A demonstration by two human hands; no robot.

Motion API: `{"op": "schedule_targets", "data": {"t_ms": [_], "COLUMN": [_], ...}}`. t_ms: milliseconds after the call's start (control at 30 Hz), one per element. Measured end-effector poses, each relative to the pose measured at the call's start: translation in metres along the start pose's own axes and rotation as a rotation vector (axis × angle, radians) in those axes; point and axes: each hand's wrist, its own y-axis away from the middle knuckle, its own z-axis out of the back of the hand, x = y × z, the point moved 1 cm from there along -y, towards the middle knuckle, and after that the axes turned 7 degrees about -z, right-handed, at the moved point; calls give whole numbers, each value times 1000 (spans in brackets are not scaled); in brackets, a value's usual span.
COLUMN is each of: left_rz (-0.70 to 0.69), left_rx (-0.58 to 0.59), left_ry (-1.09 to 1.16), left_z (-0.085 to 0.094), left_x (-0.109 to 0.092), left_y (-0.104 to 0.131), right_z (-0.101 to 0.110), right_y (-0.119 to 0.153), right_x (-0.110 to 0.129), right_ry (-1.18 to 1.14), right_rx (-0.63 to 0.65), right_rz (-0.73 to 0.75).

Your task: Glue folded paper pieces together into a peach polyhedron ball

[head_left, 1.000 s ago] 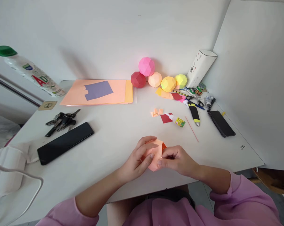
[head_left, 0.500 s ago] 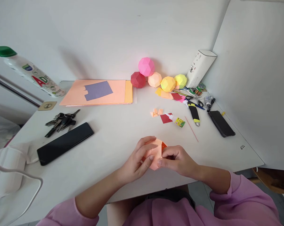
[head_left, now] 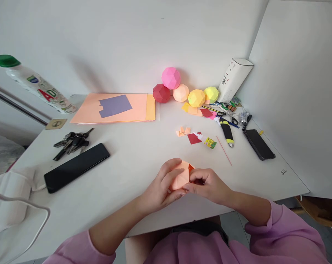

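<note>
A faceted peach paper shape [head_left: 183, 179] is held above the front part of the table, with an opening on its right side. My left hand [head_left: 164, 185] wraps round its left side, fingers over the top and thumb along the bottom. At the opening, my right hand [head_left: 207, 184] pinches the paper edge, its index finger partly hidden inside. Small peach folded pieces [head_left: 187, 130], a red paper piece [head_left: 194, 138] and a small glue bottle [head_left: 210, 142] lie behind the hands.
Several paper balls [head_left: 171, 77] sit by the wall. A cutter [head_left: 226, 132], scissors [head_left: 234, 120] and a phone [head_left: 258, 144] lie right. Leftward are peach sheets [head_left: 139, 106], keys [head_left: 75, 141], a black phone [head_left: 77, 168] and a spray bottle [head_left: 42, 86].
My left thumb has moved down from the front face of the peach shape to its lower edge, beside my right thumb. The shape has tilted slightly, and its opening shows less.
</note>
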Motion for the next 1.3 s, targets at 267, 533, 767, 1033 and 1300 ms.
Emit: {"op": "schedule_targets", "data": {"t_ms": [267, 533, 767, 1033, 1300], "left_rz": [20, 276, 226, 209, 253], "left_rx": [-42, -26, -50, -50, -37], "left_ry": [-64, 64, -25, -79, -142], "left_z": [-5, -12, -17, -19, -20], "left_x": [0, 7, 2, 0, -1], "left_y": [1, 4, 5, 6, 7], "right_z": [-1, -4, -7, -8, -4], "right_y": [-1, -2, -1, 0, -1], "right_x": [-2, -3, -4, -6, -5], "right_ry": [-72, -106, -73, -60, -50], "right_rx": [-42, -68, -69, -68, -42], "right_rz": [-42, -38, -38, -33, -67]}}
